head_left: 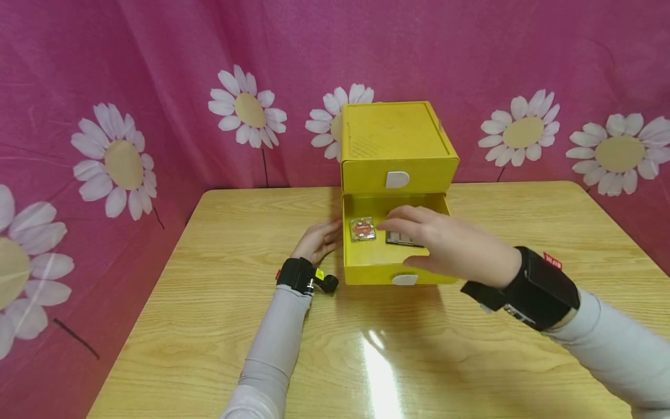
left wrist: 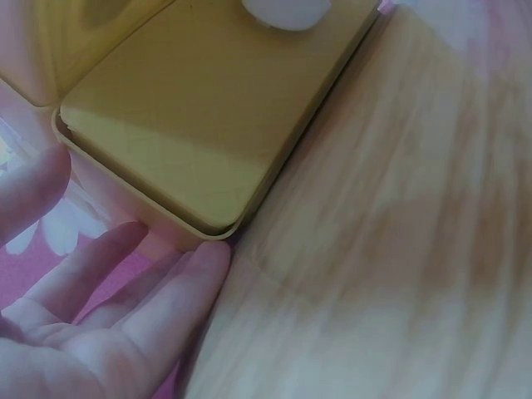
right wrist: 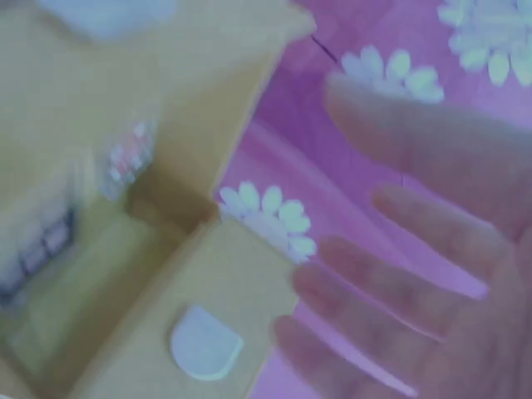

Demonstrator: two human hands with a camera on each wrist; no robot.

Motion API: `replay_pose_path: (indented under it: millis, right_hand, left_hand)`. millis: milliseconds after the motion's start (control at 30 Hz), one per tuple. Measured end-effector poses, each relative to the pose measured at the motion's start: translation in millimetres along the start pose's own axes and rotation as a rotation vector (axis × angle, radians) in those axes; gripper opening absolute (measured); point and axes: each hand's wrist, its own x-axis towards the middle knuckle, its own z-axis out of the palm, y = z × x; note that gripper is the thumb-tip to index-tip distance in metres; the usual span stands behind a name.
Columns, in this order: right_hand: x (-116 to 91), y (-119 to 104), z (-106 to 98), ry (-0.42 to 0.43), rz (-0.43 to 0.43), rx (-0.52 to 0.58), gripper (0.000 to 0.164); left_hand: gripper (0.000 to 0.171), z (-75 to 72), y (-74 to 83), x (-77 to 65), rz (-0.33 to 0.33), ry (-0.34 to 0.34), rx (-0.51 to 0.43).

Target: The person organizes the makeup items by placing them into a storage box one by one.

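Observation:
A yellow two-drawer box (head_left: 392, 131) stands at the table's back, its lower drawer (head_left: 366, 274) pulled out in the head view. Inside lie a small square case (head_left: 363, 228) with a red label and a dark-edged palette (head_left: 398, 238), partly hidden by the right hand. That right hand (head_left: 452, 241) hovers over the drawer's right part, fingers extended and holding nothing; the right wrist view shows the fingers apart. Against the box's left side rests my left hand (head_left: 316, 241). In the left wrist view its loosely bent fingers (left wrist: 166, 320) touch near the box's lower corner.
The box and both arms are over a wood-grain table (head_left: 220, 256). Behind and to the left hangs a pink curtain (head_left: 303, 41) with large daisies. White tab handles (head_left: 398, 180) are on both drawer fronts. Light glares off the table's front part.

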Motion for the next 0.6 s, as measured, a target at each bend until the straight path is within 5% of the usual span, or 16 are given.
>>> replay_pose_path:
  millis: [333, 600]
  right_hand:
    - [-36, -22, 67, 0.43, -0.122, -0.057, 0.037]
    - [-47, -21, 95, 0.517, -0.112, -0.133, 0.041]
  left_hand:
    - [0.044, -1.1, -0.8, -0.1, 0.001, -0.01, 0.0]
    - [0.042, -1.0, -0.8, 0.8, 0.003, -0.002, -0.009]
